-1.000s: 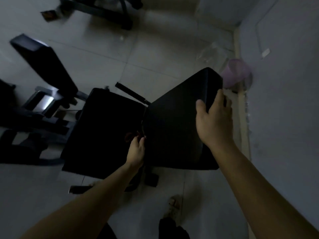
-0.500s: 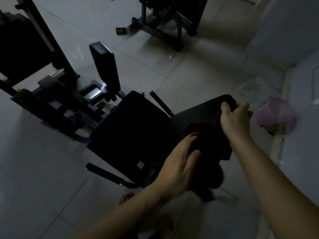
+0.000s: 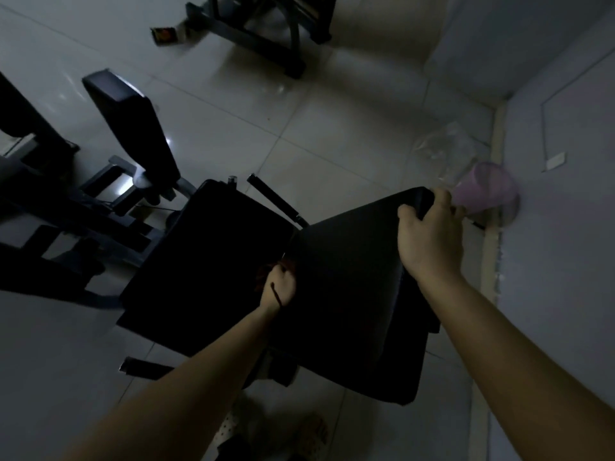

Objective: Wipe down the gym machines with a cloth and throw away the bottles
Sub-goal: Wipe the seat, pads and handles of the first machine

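Red cloth [image 3: 265,272] back at backrest [image 3: 346,294] base

The seat pad [image 3: 206,261] lies left of the backrest pad [image 3: 349,294], the bin [image 3: 486,191] beyond against the wall [image 3: 565,261]

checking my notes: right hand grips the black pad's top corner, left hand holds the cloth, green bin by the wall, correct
Not quite: the head view shows the bin is pink, not green. The right hand does grip the pad corner; the left hand holds the cloth.
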